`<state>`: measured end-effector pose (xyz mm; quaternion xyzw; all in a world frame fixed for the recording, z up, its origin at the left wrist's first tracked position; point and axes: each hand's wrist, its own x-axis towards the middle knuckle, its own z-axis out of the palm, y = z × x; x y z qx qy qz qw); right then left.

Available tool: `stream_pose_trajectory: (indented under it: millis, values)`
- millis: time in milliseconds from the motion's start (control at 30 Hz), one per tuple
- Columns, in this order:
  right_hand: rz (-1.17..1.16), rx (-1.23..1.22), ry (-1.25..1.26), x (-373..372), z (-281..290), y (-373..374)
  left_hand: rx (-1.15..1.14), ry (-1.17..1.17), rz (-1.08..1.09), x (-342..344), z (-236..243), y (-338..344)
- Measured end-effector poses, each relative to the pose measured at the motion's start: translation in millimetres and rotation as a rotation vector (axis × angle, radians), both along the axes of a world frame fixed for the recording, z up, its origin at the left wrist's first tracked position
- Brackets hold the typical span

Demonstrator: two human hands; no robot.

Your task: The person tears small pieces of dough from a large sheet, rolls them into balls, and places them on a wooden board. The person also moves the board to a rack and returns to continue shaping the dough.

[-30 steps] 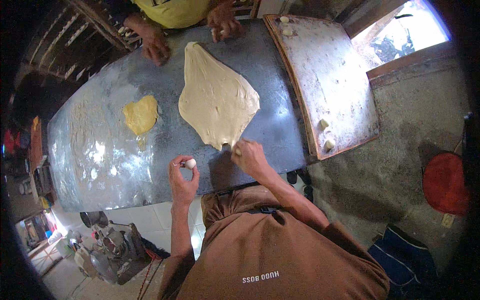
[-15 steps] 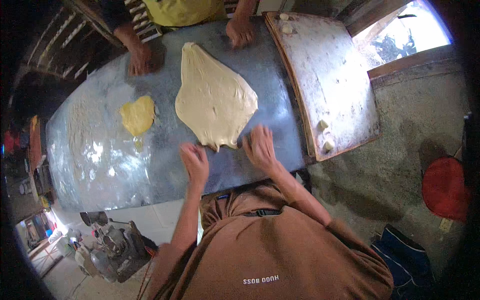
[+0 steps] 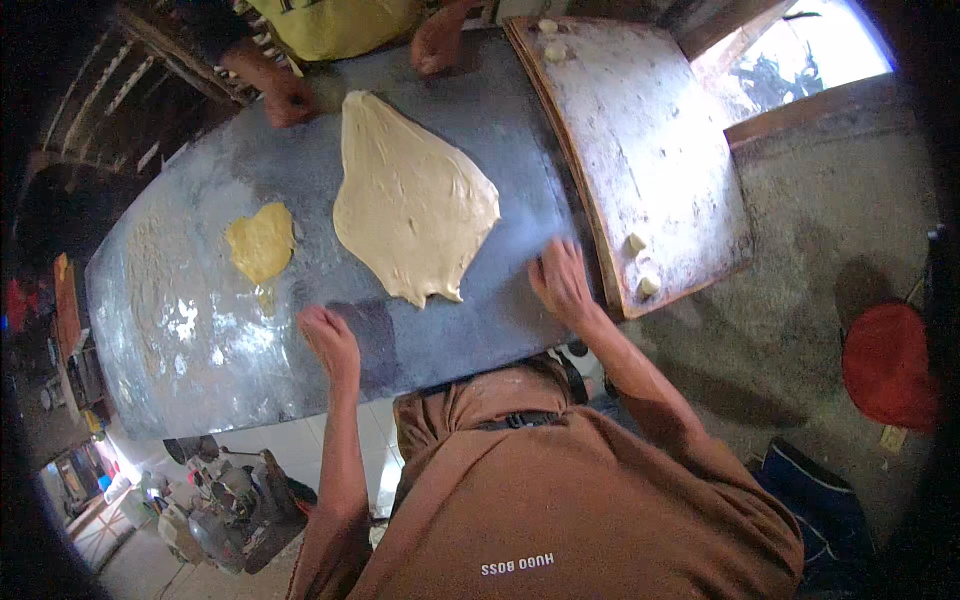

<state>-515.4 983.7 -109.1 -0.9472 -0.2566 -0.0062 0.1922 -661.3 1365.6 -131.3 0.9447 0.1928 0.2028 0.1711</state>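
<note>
A large sheet of pale dough (image 3: 412, 200) lies flat on the dark, shiny tabletop (image 3: 520, 190), narrow at its far end and ragged at its near edge. My left hand (image 3: 330, 338) is closed in a fist over the table, left of that near edge and apart from the dough. On the other side, my right hand (image 3: 562, 280) is closed with curled fingers, close to the boards at the right. Nothing shows in either hand. A smaller yellow mass (image 3: 260, 243), smeared at its near end, sits on the table to the left of the dough.
Across the table a person stands, with one fist (image 3: 288, 102) and another closed hand (image 3: 437, 48) at the far edge. Stacked pale boards (image 3: 660, 150) at the right carry small lumps (image 3: 648, 285) at two corners. A red round seat (image 3: 887, 365) is farther right.
My hands have drawn away from the dough's near edge, the left toward the left and the right toward the right. Across the table, the person's hands have pulled back toward the far edge.
</note>
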Motion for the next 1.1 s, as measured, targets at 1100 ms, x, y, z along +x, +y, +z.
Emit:
stream_pose_trajectory:
  millis: [1100]
  values:
    - [-0.742,1.208,0.223,-41,114,-145,-0.605,0.060,-1.169,190,149,-384]
